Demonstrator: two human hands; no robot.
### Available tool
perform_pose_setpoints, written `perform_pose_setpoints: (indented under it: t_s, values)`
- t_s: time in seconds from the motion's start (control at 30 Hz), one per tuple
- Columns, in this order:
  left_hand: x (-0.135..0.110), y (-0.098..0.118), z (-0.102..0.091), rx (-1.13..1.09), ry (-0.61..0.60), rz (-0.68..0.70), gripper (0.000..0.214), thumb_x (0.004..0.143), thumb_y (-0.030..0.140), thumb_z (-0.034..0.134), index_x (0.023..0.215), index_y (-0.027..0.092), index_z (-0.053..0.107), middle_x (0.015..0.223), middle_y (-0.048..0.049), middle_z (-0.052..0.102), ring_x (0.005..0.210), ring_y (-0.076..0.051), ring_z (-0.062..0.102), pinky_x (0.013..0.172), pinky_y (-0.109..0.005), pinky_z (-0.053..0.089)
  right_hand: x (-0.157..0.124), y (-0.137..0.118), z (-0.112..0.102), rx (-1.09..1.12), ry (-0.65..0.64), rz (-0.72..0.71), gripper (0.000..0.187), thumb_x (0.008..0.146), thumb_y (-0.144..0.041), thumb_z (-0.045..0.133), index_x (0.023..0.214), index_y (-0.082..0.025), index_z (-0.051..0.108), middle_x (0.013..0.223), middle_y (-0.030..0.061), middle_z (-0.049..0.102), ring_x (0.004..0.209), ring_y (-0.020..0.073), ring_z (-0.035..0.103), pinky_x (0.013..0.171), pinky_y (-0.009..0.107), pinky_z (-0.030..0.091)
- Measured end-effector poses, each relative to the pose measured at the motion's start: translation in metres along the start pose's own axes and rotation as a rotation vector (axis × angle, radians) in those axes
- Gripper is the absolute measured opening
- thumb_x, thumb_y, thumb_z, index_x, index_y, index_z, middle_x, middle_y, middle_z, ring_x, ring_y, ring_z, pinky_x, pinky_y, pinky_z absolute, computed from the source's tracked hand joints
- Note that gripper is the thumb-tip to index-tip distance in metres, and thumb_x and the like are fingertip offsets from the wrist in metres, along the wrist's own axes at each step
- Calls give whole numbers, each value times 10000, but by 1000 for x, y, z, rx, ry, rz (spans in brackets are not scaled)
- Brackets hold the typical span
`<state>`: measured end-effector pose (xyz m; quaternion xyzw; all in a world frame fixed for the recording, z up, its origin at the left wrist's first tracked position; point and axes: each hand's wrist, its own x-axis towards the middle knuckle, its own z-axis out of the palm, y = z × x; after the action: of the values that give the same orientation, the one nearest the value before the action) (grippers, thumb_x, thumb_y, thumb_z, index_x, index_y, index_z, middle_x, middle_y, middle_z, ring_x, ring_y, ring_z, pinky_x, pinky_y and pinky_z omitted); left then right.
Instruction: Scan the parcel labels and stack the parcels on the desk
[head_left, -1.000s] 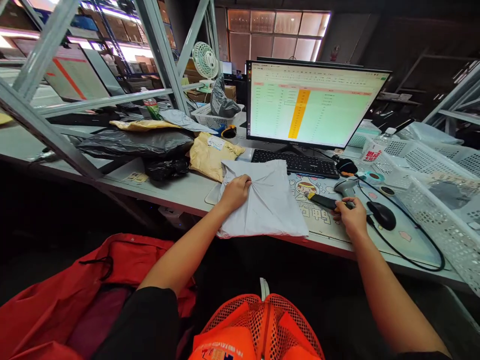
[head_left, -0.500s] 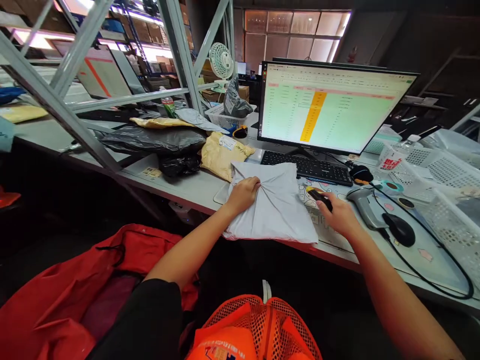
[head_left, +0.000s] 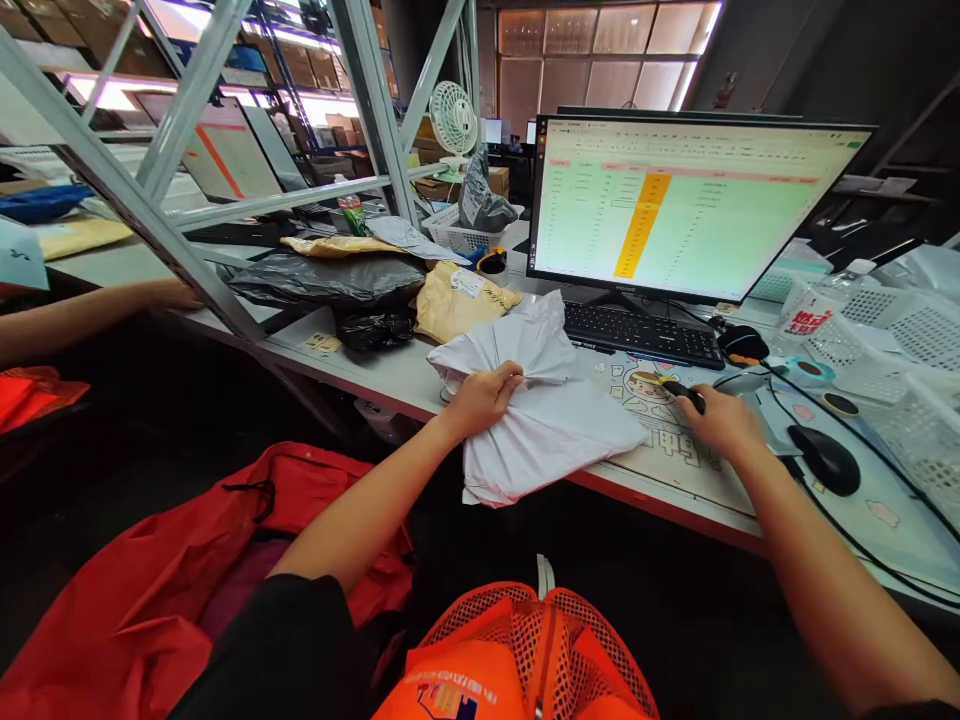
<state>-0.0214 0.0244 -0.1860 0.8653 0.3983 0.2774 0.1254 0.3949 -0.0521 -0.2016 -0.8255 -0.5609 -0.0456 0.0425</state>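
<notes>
My left hand (head_left: pixel 484 398) is closed on a bunched fold of a white plastic mailer bag (head_left: pixel 547 425), lifting it partly off the desk edge. My right hand (head_left: pixel 716 420) grips a black and yellow utility knife (head_left: pixel 681 390) just right of the bag, over a printed desk mat (head_left: pixel 660 440). The handheld barcode scanner (head_left: pixel 765 405) lies on the mat behind my right hand, mostly hidden by it.
A monitor (head_left: pixel 690 205) and keyboard (head_left: pixel 641 335) stand behind the bag, a mouse (head_left: pixel 825 460) to the right. Yellow and black parcels (head_left: pixel 390 290) lie at left. White baskets (head_left: pixel 915 350) sit at right. A red sack (head_left: pixel 135 580) is below. Another person's arm (head_left: pixel 90 310) reaches in at far left.
My left hand has raised and pulled the white bag toward me, crumpling it. My right hand left the scanner and moved left with the knife. Another person's arm came into view at the left.
</notes>
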Motion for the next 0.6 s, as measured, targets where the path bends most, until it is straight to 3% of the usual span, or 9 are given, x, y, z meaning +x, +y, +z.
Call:
perform_pose_setpoints:
  t_s: [0.1,0.23,0.3,0.37,0.47,0.53,0.6]
  values:
    - [8,6,-11,101,-80,-67,261,1074,357,428,1146,235,647,955,-60,765,912,-258,740,831,-332,517,-11,20,15,-2,41,-42,499,1037,-500,514,1368,-155,656,1224,211,707,1083,387,669,843,461,518]
    - [26,25,-14,292,-143,-180,401,1007,552,578,1140,188,682,1115,-137,751,1056,-345,713,894,-413,537,-29,-7,11,-5,145,-133,465,1016,-411,530,1292,-74,691,1247,246,667,1154,404,617,960,507,502]
    - [35,34,-9,350,-152,-195,472,944,568,681,1167,152,684,1263,-191,696,1193,-394,655,955,-449,529,-36,-41,0,123,214,-273,450,1017,-386,525,1314,-84,678,1286,229,661,1206,379,597,1045,505,474]
    - [42,38,-1,370,-174,-215,355,945,423,713,1155,139,691,1305,-213,673,1264,-404,614,993,-454,514,-44,-85,-9,282,217,-493,423,1025,-376,524,1331,-119,665,1348,193,654,1265,339,576,1117,470,438]
    - [49,41,8,346,-185,-278,210,1022,268,559,1130,145,691,1167,-191,738,1149,-353,685,954,-425,520,-56,-160,-12,369,90,-769,421,1009,-364,585,1360,-136,634,1428,169,626,1300,320,559,1140,443,410]
    - [51,42,9,332,-151,-319,268,1071,290,456,1161,156,670,1112,-168,762,1076,-322,721,913,-396,527,-63,-202,-11,362,51,-806,409,1012,-344,589,1346,-109,615,1372,184,651,1253,322,579,1096,437,421]
    - [51,40,5,327,-94,-367,329,1106,305,351,1212,168,630,1133,-156,764,1076,-297,730,885,-363,527,-70,-229,-12,356,89,-787,296,1034,-328,548,1214,-115,648,1214,178,700,1142,318,612,1009,423,432]
